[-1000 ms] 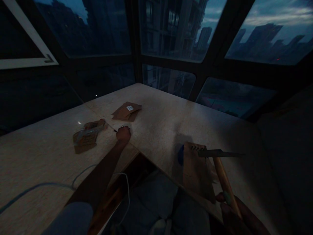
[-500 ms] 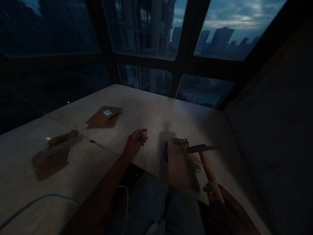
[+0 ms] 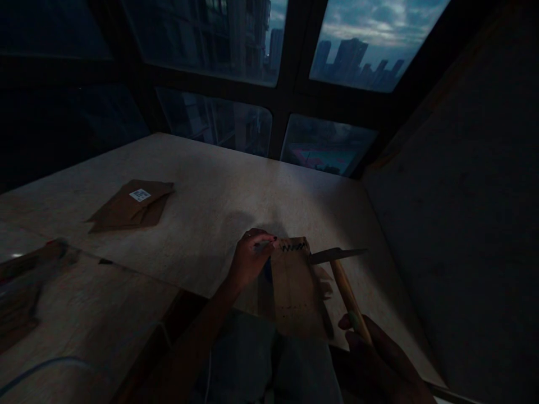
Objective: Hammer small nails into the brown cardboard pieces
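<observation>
At the near edge of the pale, matte table, a flat brown board lies lengthwise, its lower end reaching the rim and its top end fully supported on the surface. Left hand pinches a small thin piece (too dim to identify) against that top edge, just beside a row of dark zigzag marks; a fingertip pinch suits steadying something so slender. Right hand is closed around the low end of a hammer, round wooden handle angled up, dark metal head level just right of the board. Flat brown packets lie well apart
</observation>
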A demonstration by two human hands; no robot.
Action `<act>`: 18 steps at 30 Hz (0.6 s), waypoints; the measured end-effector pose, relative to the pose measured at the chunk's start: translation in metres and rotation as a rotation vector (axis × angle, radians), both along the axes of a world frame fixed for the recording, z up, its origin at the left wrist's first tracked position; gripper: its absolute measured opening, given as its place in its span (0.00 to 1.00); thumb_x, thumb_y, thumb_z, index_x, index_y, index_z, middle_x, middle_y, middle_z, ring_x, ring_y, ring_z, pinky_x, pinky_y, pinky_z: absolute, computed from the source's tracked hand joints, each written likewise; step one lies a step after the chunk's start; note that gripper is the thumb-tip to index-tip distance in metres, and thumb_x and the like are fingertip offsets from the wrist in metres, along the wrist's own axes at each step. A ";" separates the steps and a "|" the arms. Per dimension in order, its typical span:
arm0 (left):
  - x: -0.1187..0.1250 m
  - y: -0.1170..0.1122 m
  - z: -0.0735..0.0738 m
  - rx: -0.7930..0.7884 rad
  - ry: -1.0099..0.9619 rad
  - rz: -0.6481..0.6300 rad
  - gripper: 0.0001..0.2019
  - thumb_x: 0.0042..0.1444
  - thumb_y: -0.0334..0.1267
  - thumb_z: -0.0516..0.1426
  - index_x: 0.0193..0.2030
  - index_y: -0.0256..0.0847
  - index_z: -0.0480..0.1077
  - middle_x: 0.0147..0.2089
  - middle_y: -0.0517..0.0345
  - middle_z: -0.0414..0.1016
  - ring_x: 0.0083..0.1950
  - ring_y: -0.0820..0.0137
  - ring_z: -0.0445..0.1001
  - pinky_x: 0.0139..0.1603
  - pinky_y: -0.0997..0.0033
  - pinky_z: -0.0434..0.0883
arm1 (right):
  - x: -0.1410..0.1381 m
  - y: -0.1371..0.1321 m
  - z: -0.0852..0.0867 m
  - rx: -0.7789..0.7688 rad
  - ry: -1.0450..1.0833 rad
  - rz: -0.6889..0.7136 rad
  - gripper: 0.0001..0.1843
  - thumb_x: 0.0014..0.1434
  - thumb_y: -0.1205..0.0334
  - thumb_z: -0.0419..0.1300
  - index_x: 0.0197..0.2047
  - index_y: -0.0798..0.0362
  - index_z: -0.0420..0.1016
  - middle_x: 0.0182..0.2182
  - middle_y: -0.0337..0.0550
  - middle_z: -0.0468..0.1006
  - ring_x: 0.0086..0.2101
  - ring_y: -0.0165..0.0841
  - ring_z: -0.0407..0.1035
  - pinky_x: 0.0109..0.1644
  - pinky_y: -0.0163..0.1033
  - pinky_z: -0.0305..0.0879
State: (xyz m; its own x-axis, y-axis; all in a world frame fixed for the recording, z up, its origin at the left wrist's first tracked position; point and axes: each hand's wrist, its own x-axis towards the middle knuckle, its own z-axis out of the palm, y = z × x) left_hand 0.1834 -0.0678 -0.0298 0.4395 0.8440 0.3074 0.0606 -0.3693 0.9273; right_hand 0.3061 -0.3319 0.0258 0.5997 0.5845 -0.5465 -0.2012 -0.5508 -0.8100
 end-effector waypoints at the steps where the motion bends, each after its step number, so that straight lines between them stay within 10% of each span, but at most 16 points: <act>1: 0.001 0.001 -0.003 0.033 0.005 -0.003 0.05 0.55 0.39 0.63 0.35 0.43 0.80 0.39 0.54 0.81 0.44 0.65 0.78 0.44 0.65 0.73 | 0.000 0.001 0.000 -0.002 0.000 0.002 0.28 0.51 0.34 0.65 0.45 0.47 0.76 0.20 0.35 0.70 0.21 0.34 0.69 0.25 0.37 0.65; 18: 0.005 0.001 -0.026 0.153 0.183 -0.030 0.06 0.60 0.41 0.62 0.39 0.48 0.82 0.59 0.52 0.75 0.63 0.59 0.70 0.65 0.50 0.67 | -0.008 0.023 0.001 0.053 0.020 0.012 0.32 0.53 0.36 0.65 0.54 0.46 0.77 0.35 0.44 0.80 0.34 0.41 0.76 0.33 0.39 0.72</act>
State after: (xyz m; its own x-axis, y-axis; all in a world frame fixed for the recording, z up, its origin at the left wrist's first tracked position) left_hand 0.1881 -0.0665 -0.0561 0.5242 0.7793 0.3435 0.2095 -0.5089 0.8349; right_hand 0.2980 -0.3085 0.0270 0.5816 0.6201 -0.5264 -0.2111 -0.5099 -0.8339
